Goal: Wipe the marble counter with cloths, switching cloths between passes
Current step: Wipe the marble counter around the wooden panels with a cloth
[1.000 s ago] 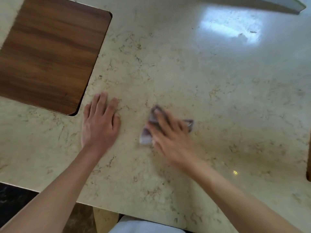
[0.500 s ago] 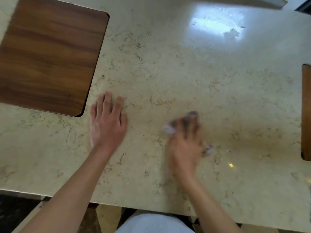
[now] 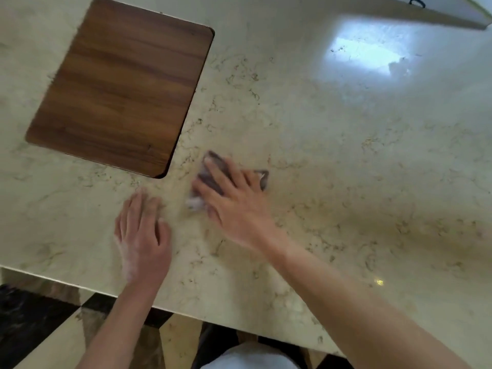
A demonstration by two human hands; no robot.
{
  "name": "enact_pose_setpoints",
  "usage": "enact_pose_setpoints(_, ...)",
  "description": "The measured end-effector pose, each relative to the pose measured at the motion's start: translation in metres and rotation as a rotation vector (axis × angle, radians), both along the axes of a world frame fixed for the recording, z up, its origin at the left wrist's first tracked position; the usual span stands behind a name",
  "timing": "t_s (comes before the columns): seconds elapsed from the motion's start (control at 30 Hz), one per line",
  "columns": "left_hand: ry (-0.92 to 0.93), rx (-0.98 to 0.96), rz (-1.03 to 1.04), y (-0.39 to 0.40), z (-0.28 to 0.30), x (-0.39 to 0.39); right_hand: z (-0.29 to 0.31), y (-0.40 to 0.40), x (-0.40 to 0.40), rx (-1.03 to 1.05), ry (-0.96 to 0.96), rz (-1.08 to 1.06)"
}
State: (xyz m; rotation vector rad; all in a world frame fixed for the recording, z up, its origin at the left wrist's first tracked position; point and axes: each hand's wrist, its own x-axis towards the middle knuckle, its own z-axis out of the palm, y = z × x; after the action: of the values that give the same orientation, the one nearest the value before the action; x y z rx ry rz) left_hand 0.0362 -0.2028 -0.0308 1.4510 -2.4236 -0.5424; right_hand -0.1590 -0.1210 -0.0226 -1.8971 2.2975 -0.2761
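Grey cloth [image 3: 213,174] pinned flat under my right hand [image 3: 234,203], mid-bench [image 3: 346,155], near the wood inset's [image 3: 119,86] corner. Left hand [image 3: 142,235] flat, empty. Risk: cloth bunching, leaving streaks.

no readable text, no labels, no brands, no numbers, no signs

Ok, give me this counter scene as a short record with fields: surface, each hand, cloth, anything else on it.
surface: marble counter, glossy, window glare at far right
left hand: flat on the marble, empty
right hand: pressing the cloth down
cloth: grey, folded, mostly covered by the hand
other: wooden panel, far left
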Motion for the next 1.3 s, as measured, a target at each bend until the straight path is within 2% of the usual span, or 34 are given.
enact_pose_setpoints(0.07, -0.05, -0.022, -0.031, -0.001, 0.0, 0.001, 0.004, 0.051, 0.036, 0.054, -0.053, 0.283)
enact_pose_setpoints(0.13, -0.12, -0.038, -0.042, 0.001, 0.0, -0.003, -0.001, 0.103, 0.023, 0.101, -0.02, 0.338)
enact_pose_setpoints(0.2, -0.169, -0.042, -0.029, 0.003, 0.0, -0.007, -0.004, 0.137, -0.038, 0.108, 0.059, 0.159)
enact_pose_setpoints(0.27, -0.189, -0.051, -0.02, 0.004, -0.001, -0.01, -0.003, 0.136, -0.108, 0.116, 0.089, -0.215)
enact_pose_setpoints(0.33, -0.196, -0.061, -0.02, 0.004, -0.001, -0.012, 0.0, 0.093, -0.154, 0.124, 0.12, -0.559)
enact_pose_setpoints(0.4, -0.199, -0.067, -0.028, 0.006, -0.001, -0.013, 0.0, 0.031, -0.156, 0.06, 0.146, -0.68)
enact_pose_setpoints(0.47, -0.19, -0.056, -0.025, 0.004, -0.001, -0.011, 0.0, -0.014, -0.12, -0.024, 0.151, -0.545)
enact_pose_setpoints(0.53, -0.171, -0.035, -0.014, 0.002, 0.0, -0.009, 0.003, -0.019, -0.058, -0.019, 0.077, -0.248)
enact_pose_setpoints(0.67, -0.18, -0.035, -0.016, 0.003, 0.004, -0.01, 0.003, 0.073, 0.039, 0.024, -0.107, 0.218)
enact_pose_setpoints(0.73, -0.201, -0.018, -0.011, 0.005, 0.004, -0.012, -0.001, 0.131, 0.023, 0.03, -0.089, 0.317)
enact_pose_setpoints(0.77, -0.21, -0.01, -0.007, 0.006, 0.004, -0.013, -0.003, 0.151, -0.006, 0.044, -0.045, 0.296)
enact_pose_setpoints(0.83, -0.228, -0.021, -0.002, 0.008, 0.003, -0.016, -0.002, 0.169, -0.083, 0.075, 0.044, 0.072)
enact_pose_setpoints(0.9, -0.235, -0.054, -0.003, 0.009, 0.002, -0.016, -0.001, 0.153, -0.156, 0.088, 0.114, -0.302)
enact_pose_setpoints(0.97, -0.238, -0.067, -0.007, 0.011, 0.002, -0.017, -0.002, 0.114, -0.189, 0.023, 0.172, -0.595)
enact_pose_setpoints(1.0, -0.243, -0.066, -0.003, 0.012, 0.002, -0.019, -0.004, 0.092, -0.186, -0.024, 0.187, -0.655)
enact_pose_setpoints(1.07, -0.254, -0.065, 0.015, 0.012, 0.003, -0.02, -0.003, 0.064, -0.15, -0.083, 0.142, -0.534)
enact_pose_setpoints(1.13, -0.249, -0.083, 0.023, 0.013, 0.003, -0.022, -0.001, 0.075, -0.088, -0.06, 0.02, -0.215)
enact_pose_setpoints(1.23, -0.257, -0.099, 0.057, 0.018, 0.005, -0.029, 0.002, 0.16, -0.017, 0.013, -0.091, 0.217)
enact_pose_setpoints(1.3, -0.237, -0.068, 0.102, 0.028, 0.009, -0.042, -0.001, 0.214, -0.037, 0.026, -0.095, 0.237)
